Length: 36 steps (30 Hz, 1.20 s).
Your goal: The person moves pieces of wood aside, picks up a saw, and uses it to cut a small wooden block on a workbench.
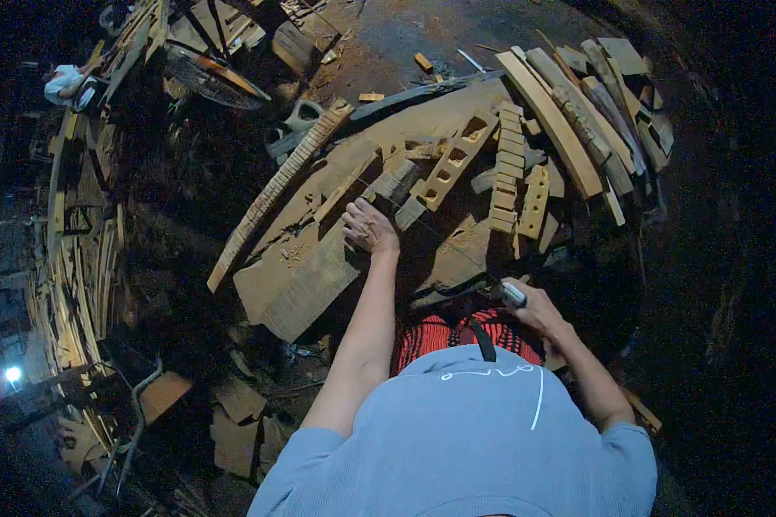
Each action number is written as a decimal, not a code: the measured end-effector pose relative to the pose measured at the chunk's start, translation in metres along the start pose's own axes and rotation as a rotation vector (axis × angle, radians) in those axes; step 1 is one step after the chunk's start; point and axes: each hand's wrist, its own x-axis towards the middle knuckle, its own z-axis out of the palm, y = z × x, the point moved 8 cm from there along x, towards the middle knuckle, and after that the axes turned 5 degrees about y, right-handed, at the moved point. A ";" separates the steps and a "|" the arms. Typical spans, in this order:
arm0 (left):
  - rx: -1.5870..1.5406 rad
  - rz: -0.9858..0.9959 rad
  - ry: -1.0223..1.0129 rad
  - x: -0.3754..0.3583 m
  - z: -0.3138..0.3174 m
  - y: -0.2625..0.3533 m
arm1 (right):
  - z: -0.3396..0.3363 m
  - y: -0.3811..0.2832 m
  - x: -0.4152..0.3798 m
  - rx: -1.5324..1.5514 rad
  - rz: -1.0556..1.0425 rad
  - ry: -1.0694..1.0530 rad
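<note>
The left hand rests fingers curled on a flat brown wooden plank lying lengthwise away; the right hand grips a small grey tool nearby.

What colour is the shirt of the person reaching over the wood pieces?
Light blue shirt, seen best, and only, in the head view.

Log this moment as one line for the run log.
left hand: on flat wood board | right hand: grips small grey tool | around: notched wood pieces, curved slats
</note>
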 end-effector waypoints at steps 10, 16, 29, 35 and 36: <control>0.102 0.056 0.132 -0.003 0.005 0.002 | 0.030 -0.043 0.076 -0.075 -0.067 0.004; -0.101 0.022 0.038 -0.001 -0.010 0.002 | 0.014 -0.014 0.030 -0.016 -0.026 -0.049; 0.022 0.015 0.012 -0.001 0.005 0.001 | 0.036 -0.044 0.089 -0.045 -0.105 0.024; 0.005 0.021 -0.025 -0.001 0.002 0.001 | 0.031 -0.017 0.077 -0.053 -0.133 0.036; 0.007 0.009 -0.031 0.000 -0.001 0.000 | 0.026 -0.006 0.063 -0.043 -0.045 -0.031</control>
